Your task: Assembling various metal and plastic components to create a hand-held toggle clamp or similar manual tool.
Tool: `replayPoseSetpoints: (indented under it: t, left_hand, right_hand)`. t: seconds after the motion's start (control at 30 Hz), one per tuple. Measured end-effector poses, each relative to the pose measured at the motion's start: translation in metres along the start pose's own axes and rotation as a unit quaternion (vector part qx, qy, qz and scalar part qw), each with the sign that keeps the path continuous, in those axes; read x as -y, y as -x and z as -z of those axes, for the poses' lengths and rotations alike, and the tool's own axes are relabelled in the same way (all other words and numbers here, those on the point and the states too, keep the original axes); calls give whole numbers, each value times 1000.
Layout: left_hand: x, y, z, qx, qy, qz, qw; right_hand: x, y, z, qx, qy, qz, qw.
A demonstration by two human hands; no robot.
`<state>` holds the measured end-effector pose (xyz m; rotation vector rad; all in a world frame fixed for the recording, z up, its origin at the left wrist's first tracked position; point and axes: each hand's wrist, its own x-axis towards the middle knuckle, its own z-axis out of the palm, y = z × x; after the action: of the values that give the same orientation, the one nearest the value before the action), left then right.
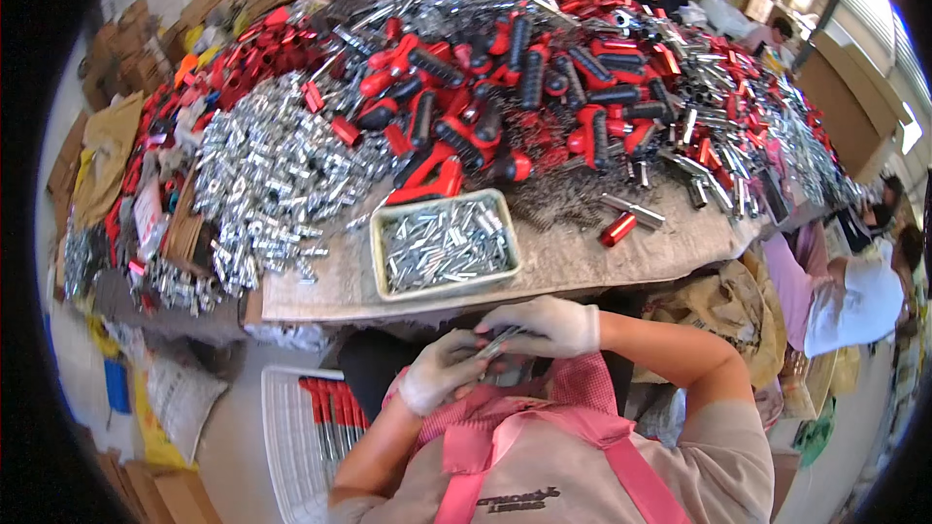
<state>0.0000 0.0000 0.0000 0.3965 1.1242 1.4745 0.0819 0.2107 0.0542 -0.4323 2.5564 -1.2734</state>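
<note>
Both of my hands wear pale work gloves and meet low over my lap, just below the table edge. My left hand (439, 371) is closed around slim silvery metal pins (498, 342). From the other side, my right hand (555, 325) pinches the far ends of these pins; its fingertips are partly hidden. Just beyond them on the table, a cream plastic tray (377, 250) holds many similar loose metal pins (447, 247).
Heaped on the table are red-and-black handles (532, 78), silvery metal fittings (282, 150) and red sleeves (618, 229). A white crate (282, 427) with red-ended metal rods (335, 408) stands at lower left. Other people sit around the table, one at right (854, 301).
</note>
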Motion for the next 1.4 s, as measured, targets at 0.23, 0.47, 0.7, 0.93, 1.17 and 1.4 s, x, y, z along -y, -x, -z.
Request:
replayPoseSetpoints:
  t: [0.23, 0.47, 0.7, 0.93, 1.17, 1.4]
  left_hand:
    - [3, 10, 16, -60, 89, -56, 993]
    - [5, -10, 18, -29, 146, -44, 988]
    - [5, -22, 9, -46, 111, -10, 993]
    - [1, -35, -8, -41, 88, 14, 995]
    - [3, -32, -25, -68, 55, -22, 996]
    - [-4, -22, -22, -29, 104, -6, 994]
  right_hand:
    - [-18, -11, 51, -180, 127, 45, 974]
    - [-57, 35, 69, -317, 106, -107, 936]
    - [-144, 89, 158, -654, 171, -148, 722]
    - [-204, 124, 250, -638, 256, -492, 534]
    - [-237, 175, 247, -808, -280, -70, 514]
    - [-86, 118, 82, -651, -480, -72, 584]
